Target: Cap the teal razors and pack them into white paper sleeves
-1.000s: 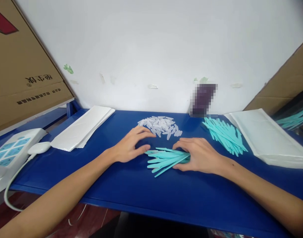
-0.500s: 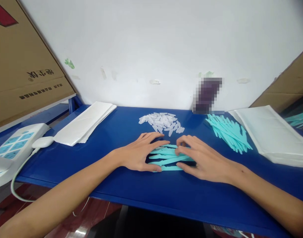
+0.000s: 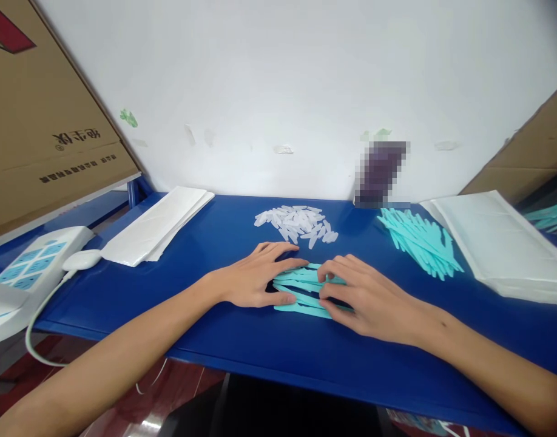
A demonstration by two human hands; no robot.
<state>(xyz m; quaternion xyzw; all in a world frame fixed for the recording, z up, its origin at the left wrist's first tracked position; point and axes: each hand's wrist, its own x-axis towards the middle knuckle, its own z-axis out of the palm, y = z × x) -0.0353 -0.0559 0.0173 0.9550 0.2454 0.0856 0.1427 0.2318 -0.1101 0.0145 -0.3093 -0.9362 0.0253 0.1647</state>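
Note:
A small bunch of teal plastic sticks lies on the blue table between my hands. My left hand cups the bunch's left end, with the fingers curled over it and the thumb against its near side. My right hand covers the right end, fingers bent and pressed onto the sticks. The sticks' right ends are hidden under that hand. Just behind sits a heap of small clear plastic caps. A larger pile of teal sticks lies to the right of it.
Stacks of white bags lie at the back left and at the right. A white device with a cable sits at the left edge. Cardboard boxes stand on both sides. A blurred dark object leans on the wall.
Both hands have closed in on the small teal bunch, pushing the spread sticks together into a tighter, shorter bundle. The view has shifted slightly.

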